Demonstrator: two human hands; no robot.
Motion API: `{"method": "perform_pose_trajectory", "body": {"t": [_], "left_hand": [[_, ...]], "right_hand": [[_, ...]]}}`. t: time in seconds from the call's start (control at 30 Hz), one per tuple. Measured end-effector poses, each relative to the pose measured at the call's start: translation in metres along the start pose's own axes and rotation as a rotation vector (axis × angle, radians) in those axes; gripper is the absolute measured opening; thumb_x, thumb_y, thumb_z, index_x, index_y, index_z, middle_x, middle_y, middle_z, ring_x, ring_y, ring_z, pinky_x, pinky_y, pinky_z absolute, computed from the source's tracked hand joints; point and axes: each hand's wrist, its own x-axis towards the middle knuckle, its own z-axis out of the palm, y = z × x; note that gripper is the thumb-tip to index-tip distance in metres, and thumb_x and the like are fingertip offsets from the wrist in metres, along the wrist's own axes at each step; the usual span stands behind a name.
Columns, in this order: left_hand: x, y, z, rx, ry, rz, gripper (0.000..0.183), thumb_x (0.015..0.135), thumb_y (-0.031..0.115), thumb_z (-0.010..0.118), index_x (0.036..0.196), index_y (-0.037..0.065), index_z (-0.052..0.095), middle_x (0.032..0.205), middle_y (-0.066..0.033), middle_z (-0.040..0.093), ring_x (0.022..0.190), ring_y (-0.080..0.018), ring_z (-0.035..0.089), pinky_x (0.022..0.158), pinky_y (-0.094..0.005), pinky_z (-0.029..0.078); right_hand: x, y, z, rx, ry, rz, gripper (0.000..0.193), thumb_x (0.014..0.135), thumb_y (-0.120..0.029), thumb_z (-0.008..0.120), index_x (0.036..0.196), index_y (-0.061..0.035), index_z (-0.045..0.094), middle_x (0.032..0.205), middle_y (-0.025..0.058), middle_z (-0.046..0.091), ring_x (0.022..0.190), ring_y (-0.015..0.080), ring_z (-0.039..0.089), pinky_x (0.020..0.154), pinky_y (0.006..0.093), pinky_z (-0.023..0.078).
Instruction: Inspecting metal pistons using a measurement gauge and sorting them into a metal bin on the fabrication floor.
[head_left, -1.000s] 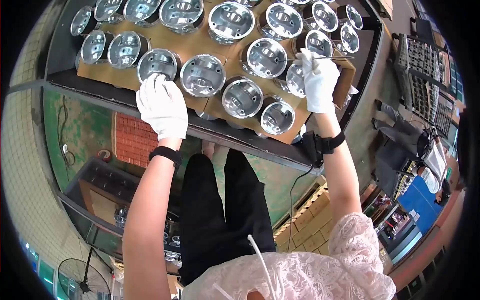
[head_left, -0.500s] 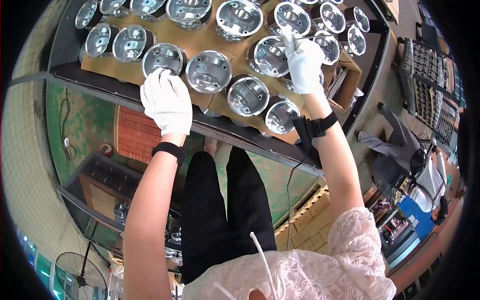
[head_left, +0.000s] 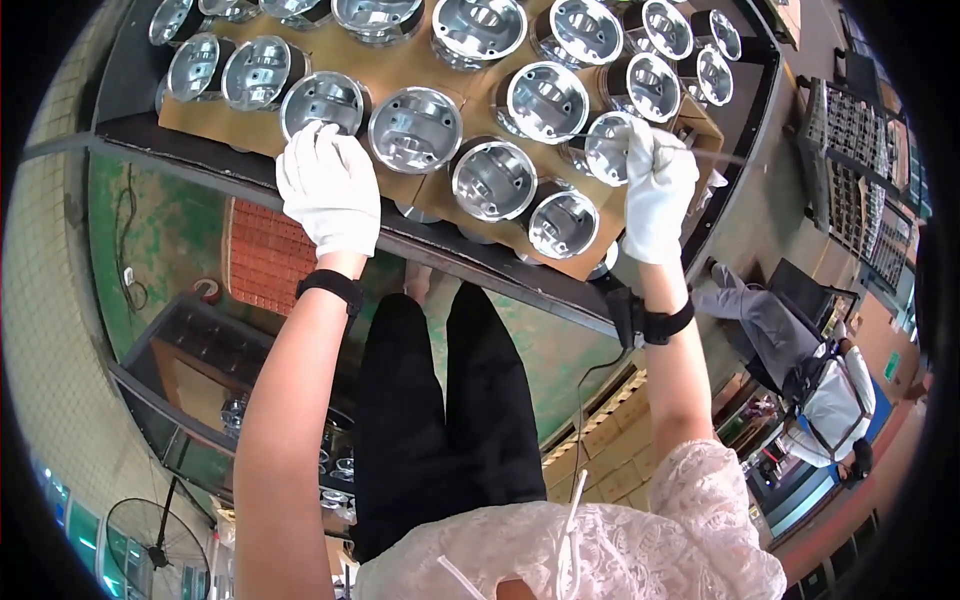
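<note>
On the brown cardboard sheet (head_left: 425,60) at the dark bench's edge, the white-gloved left hand (head_left: 328,188) rests loosely curled on one shiny hollow metal piston (head_left: 322,103), the right hand (head_left: 657,190) pinches a thin rod (head_left: 715,153) over another piston (head_left: 612,146), and a nudge risks toppling front-row castings.

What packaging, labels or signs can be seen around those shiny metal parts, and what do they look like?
Cardboard sheet: flat brown packing layer on the dark table, under the rows of metal pistons, beneath both gloved hands.
Small green sign: rectangular, far right on a wall, too small to make out.
No screens in view.
</note>
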Motion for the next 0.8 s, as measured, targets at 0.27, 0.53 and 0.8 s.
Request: {"method": "perform_pose_trajectory", "body": {"t": [0.27,0.53,0.8], "left_hand": [[-0.005,-0.010,0.003,0.025,0.053,0.020,0.017,0.094,0.017,0.062,0.101,0.005,0.071,0.113,-0.0101,0.069,0.110,-0.0291,0.064,0.102,-0.0465,0.046],[-0.006,-0.012,0.006,-0.006,0.075,0.019,0.019,0.094,0.020,0.061,0.103,0.006,0.070,0.114,-0.0089,0.069,0.111,-0.0279,0.063,0.102,-0.0468,0.045],[-0.005,-0.011,0.006,0.017,0.070,0.003,0.023,0.097,0.025,0.059,0.105,0.009,0.073,0.118,-0.0080,0.070,0.112,-0.0293,0.064,0.103,-0.0452,0.046]], "right_hand": [[0.007,-0.021,0.014,-0.007,-0.078,0.011,0.021,0.098,-0.015,0.072,0.083,0.0000,0.072,0.075,0.0081,0.071,0.063,0.0171,0.063,0.060,0.0304,0.049],[0.011,-0.008,0.016,-0.189,0.042,-0.151,0.025,0.098,-0.018,0.073,0.079,-0.0023,0.070,0.067,0.0084,0.065,0.057,0.0168,0.059,0.054,0.0302,0.046],[-0.006,-0.001,0.034,-0.431,-0.003,-0.254,0.030,0.093,-0.027,0.076,0.070,-0.0080,0.073,0.062,0.0123,0.065,0.057,0.0295,0.062,0.057,0.0358,0.049]]}}
